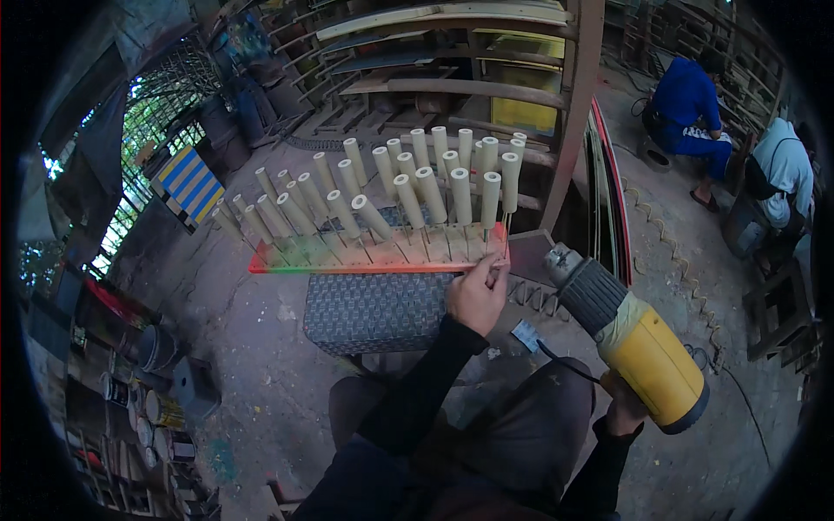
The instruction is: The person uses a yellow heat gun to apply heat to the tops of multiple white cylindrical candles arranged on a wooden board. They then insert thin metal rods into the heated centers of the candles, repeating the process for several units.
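My right hand (624,408) grips the handle of a yellow heat gun (656,356) with a dark ribbed collar. Its metal nozzle (563,259) points up and left, toward the right end of a long board (326,254) painted red, green and pale. Many cream hollow cylinders (460,195) stand on thin sticks set in this board, some upright and others leaning left. At the board's front right corner, my left hand (478,297) has its fingertips pinched on a thin stick below the rightmost cylinders. The fingers partly hide the stick's lower end.
A grey woven stool (378,313) is under the board. A wooden rack (478,87) with planks rises behind. Two people (691,104) sit at the far right near a coiled yellow hose (673,252). Paint cans (165,408) and a grey container (196,386) stand at left.
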Motion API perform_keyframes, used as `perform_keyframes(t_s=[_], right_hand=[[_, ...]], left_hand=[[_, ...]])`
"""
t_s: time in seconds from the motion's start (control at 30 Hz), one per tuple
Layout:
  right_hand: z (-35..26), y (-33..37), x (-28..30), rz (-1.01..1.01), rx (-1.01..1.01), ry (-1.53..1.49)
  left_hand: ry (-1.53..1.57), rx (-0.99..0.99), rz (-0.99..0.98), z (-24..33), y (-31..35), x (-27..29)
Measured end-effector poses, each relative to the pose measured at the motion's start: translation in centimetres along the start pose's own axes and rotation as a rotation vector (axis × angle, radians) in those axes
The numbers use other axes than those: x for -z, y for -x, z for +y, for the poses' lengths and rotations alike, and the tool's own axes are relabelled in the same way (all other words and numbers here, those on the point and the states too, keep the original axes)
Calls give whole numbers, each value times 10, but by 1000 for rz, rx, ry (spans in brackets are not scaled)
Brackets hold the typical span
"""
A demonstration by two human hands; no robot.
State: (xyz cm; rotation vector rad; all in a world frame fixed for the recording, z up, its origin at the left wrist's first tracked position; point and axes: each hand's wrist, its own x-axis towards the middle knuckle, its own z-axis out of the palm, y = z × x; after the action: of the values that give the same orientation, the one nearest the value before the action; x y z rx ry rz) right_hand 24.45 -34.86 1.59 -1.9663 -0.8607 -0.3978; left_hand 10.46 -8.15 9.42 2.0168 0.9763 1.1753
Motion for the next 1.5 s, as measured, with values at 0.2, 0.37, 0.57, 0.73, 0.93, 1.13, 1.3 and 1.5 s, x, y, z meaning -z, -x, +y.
perform_keyframes(t_s=[0.2, 0.37, 0.57, 0.73, 0.93, 1.13, 1.3, 1.5], right_hand=[[1, 12, 3, 8, 3, -13], [-7, 15, -4, -22, 10, -49], [-18, 15, -12, -60, 39, -85], [-28, 18, -24, -97, 49, -109], [-51, 27, -37, -173, 75, -146], [-78, 39, -53, -252, 115, -213], [-88, 39, -69, -291, 119, -250], [-122, 36, -82, -359, 197, -371]], left_hand=[[-2, -123, 149, -12, -7, -29], [0, -48, 88, -8, -10, -26], [87, -178, 98, -52, -13, -55], [172, -155, 109, -66, -12, -75], [271, -112, 194, -52, -12, -75], [1228, 352, -99, -106, 17, -55], [1523, 1247, -102, -99, 14, 6], [244, -56, -41, -31, 40, 45]])
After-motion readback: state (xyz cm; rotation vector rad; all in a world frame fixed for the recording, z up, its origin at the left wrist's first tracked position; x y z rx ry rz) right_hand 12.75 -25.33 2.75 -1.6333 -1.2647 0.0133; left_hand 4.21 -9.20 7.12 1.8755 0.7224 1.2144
